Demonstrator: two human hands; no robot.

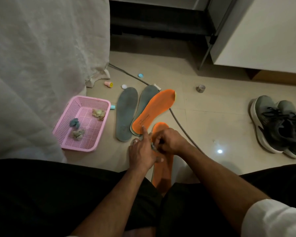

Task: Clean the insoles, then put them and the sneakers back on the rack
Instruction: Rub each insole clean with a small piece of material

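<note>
Fingers of the right hand (169, 142) are curled round a small greyish wad (153, 147), probably a wipe, though it is too hidden to be named with certainty. The wad is pressed onto the near orange insole (162, 171), whose long axis runs straight away from the body, heel end tucked between the knees and toe end just past the knuckles. The left hand (141, 154) is laid flat along the insole's left edge, fingers mostly straight, index finger extended forward; nothing is gripped by it, and the insole is only steadied.

Just beyond the index fingertip a second orange insole (154, 110) is seen, tilted toward the upper right and overlapping one of two grey insoles (126, 113), which lie side by side on the floor. A pink basket (102, 103) with crumpled used wipes (78, 134) sits well to the left; the grey sneakers (278, 124) stand far off to the right. No rack can be made out.

The step in hand is judged to be wiping, with cleaning unfinished. Since the insole lies lengthwise under the right hand, strokes along that axis are called for, toe toward heel, while the left hand, equally near, is kept as the clamp
</note>
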